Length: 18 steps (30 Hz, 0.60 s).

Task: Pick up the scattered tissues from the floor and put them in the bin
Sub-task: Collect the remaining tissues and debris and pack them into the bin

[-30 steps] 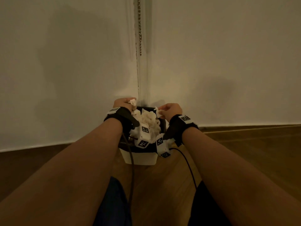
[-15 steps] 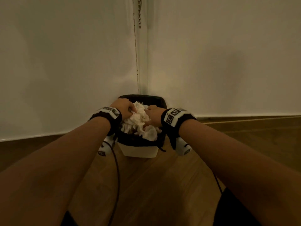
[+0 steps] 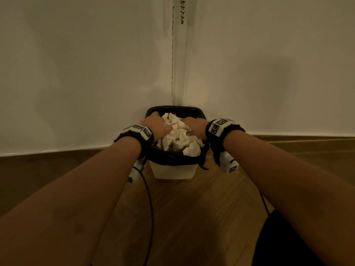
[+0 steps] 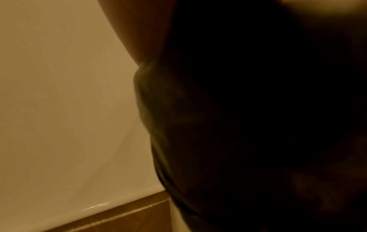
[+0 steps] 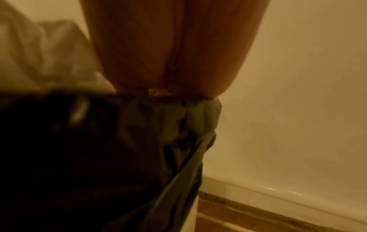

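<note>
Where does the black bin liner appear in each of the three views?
Head: black bin liner at centre, folded over the rim of the white bin, under the tissues.
Left wrist: dark blurred mass filling the right side.
Right wrist: lower left, crinkled.
Shared landmark: the white skirting board.

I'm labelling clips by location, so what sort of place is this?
Probably a room corner in a home: pale walls meet above a wood-look floor, a bead chain hangs like a blind's, and a small bin with a black liner sits heaped with tissues.
</note>
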Available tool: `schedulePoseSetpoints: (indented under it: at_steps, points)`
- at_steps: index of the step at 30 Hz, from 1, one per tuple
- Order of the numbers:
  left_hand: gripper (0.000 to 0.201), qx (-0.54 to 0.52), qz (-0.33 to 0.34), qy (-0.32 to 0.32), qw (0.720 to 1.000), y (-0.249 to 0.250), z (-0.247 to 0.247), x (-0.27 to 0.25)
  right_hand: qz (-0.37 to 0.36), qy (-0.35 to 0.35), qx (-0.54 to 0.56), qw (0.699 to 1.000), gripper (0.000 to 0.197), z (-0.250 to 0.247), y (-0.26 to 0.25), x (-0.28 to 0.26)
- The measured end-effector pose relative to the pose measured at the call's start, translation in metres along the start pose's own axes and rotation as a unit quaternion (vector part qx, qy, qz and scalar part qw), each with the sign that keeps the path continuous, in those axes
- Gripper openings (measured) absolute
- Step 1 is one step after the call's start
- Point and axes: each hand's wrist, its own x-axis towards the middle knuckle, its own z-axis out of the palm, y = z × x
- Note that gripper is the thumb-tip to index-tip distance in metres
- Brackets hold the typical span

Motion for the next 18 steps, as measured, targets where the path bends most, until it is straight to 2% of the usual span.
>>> schedulePoseSetpoints:
  at_steps: [3,6,11,14,18]
  points:
    - [0.037,0.019,0.011,0.009,1.0,-0.002,0.002,-0.002,0.04,0.027,0.065,0.997,0.06,0.005,0.007,-0.003]
    - [0.034,0.08,0.046,-0.03,0.995,-0.001,-0.001,0.002,0.075,0.042,0.071,0.994,0.046,0.005,0.009,-0.004]
    - [0.033,0.106,0.025,-0.041,0.993,0.004,-0.003,0.006,0.061,0.046,0.032,0.997,0.023,-0.002,0.001,-0.009]
    - [0.034,0.085,0.016,-0.024,0.996,0.006,-0.004,0.003,0.046,0.049,0.045,0.997,0.035,-0.006,0.001,-0.013]
    - [0.031,0.016,-0.015,0.011,1.0,0.004,-0.013,-0.001,0.046,0.043,0.064,0.996,0.041,-0.012,0.003,-0.027]
